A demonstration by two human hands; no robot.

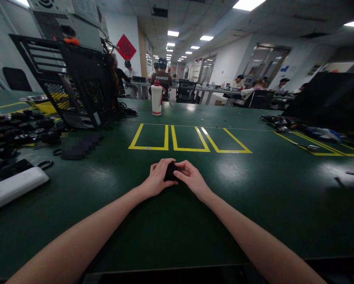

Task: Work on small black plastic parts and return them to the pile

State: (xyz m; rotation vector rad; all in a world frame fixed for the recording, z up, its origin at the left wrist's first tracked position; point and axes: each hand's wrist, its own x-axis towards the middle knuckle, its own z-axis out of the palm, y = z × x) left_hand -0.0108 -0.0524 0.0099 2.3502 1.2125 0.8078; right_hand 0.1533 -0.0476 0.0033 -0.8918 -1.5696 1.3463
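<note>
Both my hands meet at the middle of the green table (254,205), resting on its surface. Between them is a small black part (170,172). My left hand (157,177) curls its fingers round the part from the left. My right hand (189,177) pinches it from the right with thumb and fingers. Most of the part is hidden by my fingers. Just beyond my hands, three yellow taped rectangles (189,138) are marked on the table.
An open black computer case (82,94) stands at the back left, with a heap of small black parts (11,130) and a white keyboard wrist rest (14,189) beside it. A white cup (157,99) stands further back. Cables and tools (298,128) lie at the right. Several people sit at far tables.
</note>
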